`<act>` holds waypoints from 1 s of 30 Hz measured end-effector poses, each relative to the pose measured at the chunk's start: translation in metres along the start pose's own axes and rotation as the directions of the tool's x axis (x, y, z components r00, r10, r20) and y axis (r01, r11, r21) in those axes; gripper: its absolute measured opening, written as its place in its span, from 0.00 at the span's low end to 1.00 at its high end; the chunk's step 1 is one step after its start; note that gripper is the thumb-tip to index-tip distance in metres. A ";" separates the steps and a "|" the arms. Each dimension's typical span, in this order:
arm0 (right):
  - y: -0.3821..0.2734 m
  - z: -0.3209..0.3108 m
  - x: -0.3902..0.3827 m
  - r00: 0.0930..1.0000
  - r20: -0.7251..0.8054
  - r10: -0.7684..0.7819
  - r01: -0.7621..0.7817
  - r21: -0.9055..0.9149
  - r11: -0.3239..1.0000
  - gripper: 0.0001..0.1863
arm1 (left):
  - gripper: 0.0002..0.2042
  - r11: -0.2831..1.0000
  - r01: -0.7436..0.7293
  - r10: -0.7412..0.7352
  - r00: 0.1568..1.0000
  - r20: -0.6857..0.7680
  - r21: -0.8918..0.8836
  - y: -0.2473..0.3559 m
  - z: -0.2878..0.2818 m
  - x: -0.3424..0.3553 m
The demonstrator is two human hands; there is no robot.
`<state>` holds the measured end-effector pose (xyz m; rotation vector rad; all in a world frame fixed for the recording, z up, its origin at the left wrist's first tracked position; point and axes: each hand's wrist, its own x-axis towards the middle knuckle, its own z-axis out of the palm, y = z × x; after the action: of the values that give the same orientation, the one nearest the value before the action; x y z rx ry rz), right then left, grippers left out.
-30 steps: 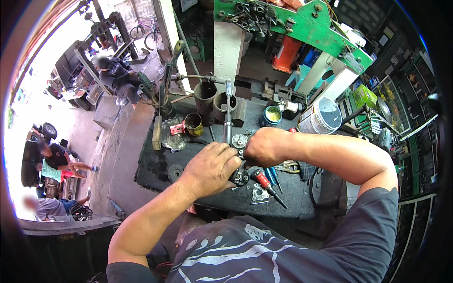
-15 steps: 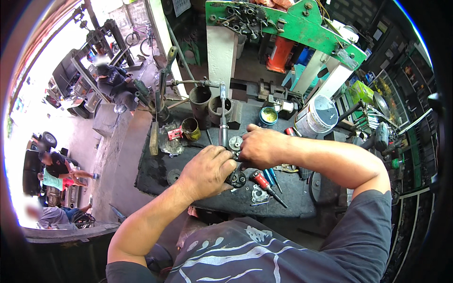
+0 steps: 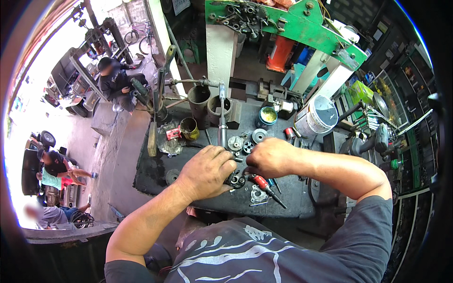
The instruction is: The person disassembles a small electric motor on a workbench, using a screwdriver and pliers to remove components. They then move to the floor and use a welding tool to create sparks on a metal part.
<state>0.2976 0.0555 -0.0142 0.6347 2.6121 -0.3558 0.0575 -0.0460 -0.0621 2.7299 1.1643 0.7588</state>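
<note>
My left hand is closed around a dark metal part, whose round end shows past the fingertips. Just to its right, my right hand has its fingers curled downward; what they hold, if anything, is hidden. A long chromed bar stretches away from beside my left hand. Between and beyond the hands lie a round metal disc, a pulley-like ring and a small toothed part. Below my right hand are a red-handled tool and a flat metal plate with holes.
The black bench carries an open tin of yellow grease, a white bucket, a yellowish can and tall metal cylinders. A vise and a green beam stand behind. Other people are at the left.
My right hand has moved right and slightly down, away from my left hand, uncovering the pulley-like ring and toothed part. My left hand has stayed nearly still. A person at the left has shifted posture.
</note>
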 end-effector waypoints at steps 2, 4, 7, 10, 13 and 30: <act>0.007 -0.010 0.017 0.981 -0.051 -0.186 0.175 -0.179 0.968 0.20 | 0.31 1.000 -0.016 0.016 1.000 -0.006 -0.008 0.000 0.000 0.000; 0.011 -0.019 0.033 0.952 -0.042 -0.304 0.279 -0.293 0.915 0.19 | 0.31 1.000 -0.019 0.019 1.000 -0.006 -0.004 -0.001 0.000 0.000; 0.014 -0.022 0.050 0.911 -0.033 -0.411 0.376 -0.344 0.860 0.20 | 0.31 1.000 -0.016 0.016 1.000 -0.007 0.002 0.001 0.000 0.000; 0.021 -0.016 0.061 0.903 0.026 -0.429 0.410 -0.356 0.840 0.20 | 0.31 1.000 -0.018 0.018 1.000 -0.010 0.004 0.002 -0.001 0.000; 0.032 -0.012 0.065 0.841 0.013 -0.541 0.493 -0.431 0.756 0.22 | 0.32 1.000 -0.016 0.016 1.000 0.010 0.005 0.003 -0.002 0.000; 0.018 -0.015 0.028 0.969 -0.029 -0.247 0.240 -0.143 0.960 0.15 | 0.32 0.999 -0.033 0.033 0.999 0.001 -0.002 -0.003 -0.003 0.000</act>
<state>0.2790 0.0866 -0.0163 0.2776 2.7369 -0.2322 0.0541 -0.0440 -0.0605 2.7539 1.1201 0.7621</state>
